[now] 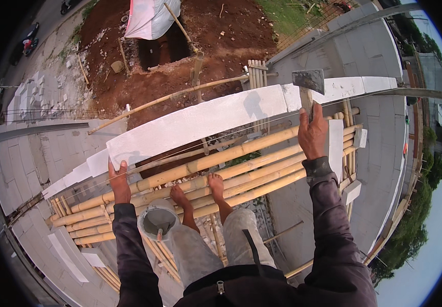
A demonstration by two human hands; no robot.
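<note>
"Checking head cam: where's the block (190, 123)?"

"Far side of the poles (251, 149), long axis L-R, R end farther. L hand (119, 184) touches its L end, so it's nearer; R hand (313, 135) holds a tool (308, 81) past the R end."

"Unclear bits?"

"L hand partly hidden, can't tell if gripping. Tool type too: hammer/hatchet?"

A pink-and-white sheet (154, 19) overhangs a dark pit (179, 48) at top centre; green trees (407, 230) stand lower right.
</note>
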